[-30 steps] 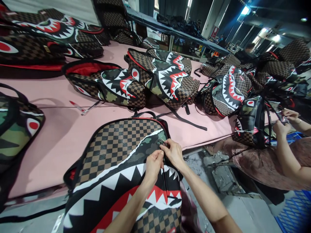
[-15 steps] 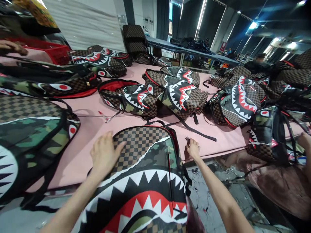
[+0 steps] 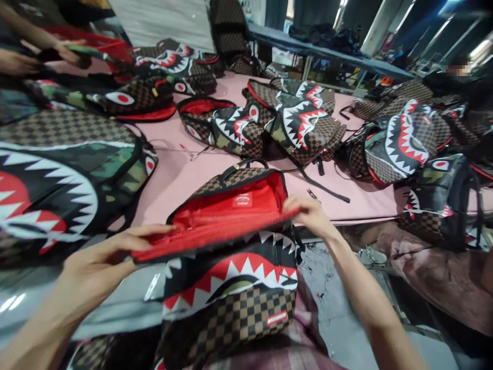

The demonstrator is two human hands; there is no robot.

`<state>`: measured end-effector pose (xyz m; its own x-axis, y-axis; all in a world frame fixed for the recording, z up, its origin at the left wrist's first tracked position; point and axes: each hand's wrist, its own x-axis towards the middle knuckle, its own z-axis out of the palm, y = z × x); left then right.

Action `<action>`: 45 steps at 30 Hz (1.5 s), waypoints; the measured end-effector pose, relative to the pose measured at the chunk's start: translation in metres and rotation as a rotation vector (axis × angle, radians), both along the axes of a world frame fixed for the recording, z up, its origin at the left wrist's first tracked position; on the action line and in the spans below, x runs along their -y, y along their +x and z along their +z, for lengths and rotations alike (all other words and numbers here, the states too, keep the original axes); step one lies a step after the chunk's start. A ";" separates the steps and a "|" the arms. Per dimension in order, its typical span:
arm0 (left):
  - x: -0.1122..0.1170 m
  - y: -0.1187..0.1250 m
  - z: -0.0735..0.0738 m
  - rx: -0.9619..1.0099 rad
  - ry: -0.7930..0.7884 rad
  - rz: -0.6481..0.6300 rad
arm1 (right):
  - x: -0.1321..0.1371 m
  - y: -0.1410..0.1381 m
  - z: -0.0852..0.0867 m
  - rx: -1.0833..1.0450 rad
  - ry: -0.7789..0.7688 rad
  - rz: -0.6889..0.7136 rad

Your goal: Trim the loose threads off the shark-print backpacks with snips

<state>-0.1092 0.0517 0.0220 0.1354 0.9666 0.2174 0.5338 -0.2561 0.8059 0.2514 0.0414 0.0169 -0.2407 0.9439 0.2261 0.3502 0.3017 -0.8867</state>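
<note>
A backpack point(image 3: 246, 308) with brown check, camouflage and a shark-mouth print stands upright before me at the table's front edge. Its top gapes, showing the red lining point(image 3: 208, 213) and a small inside label point(image 3: 243, 200). My left hand point(image 3: 102, 252) pinches the left end of the folded-down front edge, thumb below and fingers over the red side. At the right end, my right hand point(image 3: 310, 216) grips the same edge near the bag's side; motion blurs it a little. A small dark metal tool point(image 3: 311, 194), perhaps thread snips, lies on the table just beyond my right hand.
More shark-print backpacks lie on the pink table point(image 3: 154, 136), including a large one point(image 3: 73, 169) on my left and others point(image 3: 308, 123) farther back. A red pen point(image 3: 186, 150) lies mid-table. A co-worker's hands point(image 3: 69, 51) handle a bag at upper left; another person's clothing point(image 3: 435, 272) shows at right.
The backpack's top has gone from closed to open, its front panel folded down toward me. My right hand has left the small metal tool; both hands now hold the bag's edge.
</note>
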 end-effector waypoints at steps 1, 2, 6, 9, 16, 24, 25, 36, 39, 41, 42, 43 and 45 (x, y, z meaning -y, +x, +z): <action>0.015 -0.011 -0.010 -0.006 0.000 -0.060 | 0.026 -0.002 -0.004 0.078 -0.008 0.142; 0.029 -0.020 -0.023 -0.026 0.000 -0.120 | 0.052 -0.005 -0.012 0.144 0.005 0.252; 0.072 -0.031 -0.076 -0.213 -0.035 -0.206 | 0.125 -0.017 -0.070 0.306 0.107 0.262; 0.082 -0.027 -0.092 -0.247 -0.031 -0.168 | 0.138 -0.022 -0.100 0.364 0.120 0.189; 0.057 -0.032 -0.064 -0.230 -0.080 -0.180 | 0.131 -0.023 -0.096 0.324 0.190 0.170; -0.049 0.076 -0.039 -0.365 -0.138 -0.384 | 0.137 -0.030 -0.096 0.267 0.120 0.130; -0.055 0.089 -0.044 -0.408 -0.217 -0.425 | 0.140 -0.028 -0.094 0.266 0.109 0.129; 0.008 0.108 -0.035 -0.634 -0.324 -0.648 | 0.017 -0.024 -0.035 0.448 -0.004 -0.075; 0.008 0.107 -0.039 -0.616 -0.301 -0.601 | -0.031 -0.063 -0.060 0.838 -0.079 -0.083; 0.003 0.103 -0.045 -0.602 -0.314 -0.571 | -0.042 -0.071 -0.078 0.966 -0.151 -0.031; 0.000 0.100 -0.049 -0.593 -0.323 -0.568 | -0.042 -0.068 -0.086 0.989 -0.174 -0.010; -0.005 0.099 -0.054 -0.590 -0.320 -0.575 | -0.041 -0.062 -0.092 0.994 -0.190 0.004; -0.014 0.098 -0.067 -0.620 -0.230 -0.572 | -0.038 -0.045 -0.101 1.001 -0.216 0.009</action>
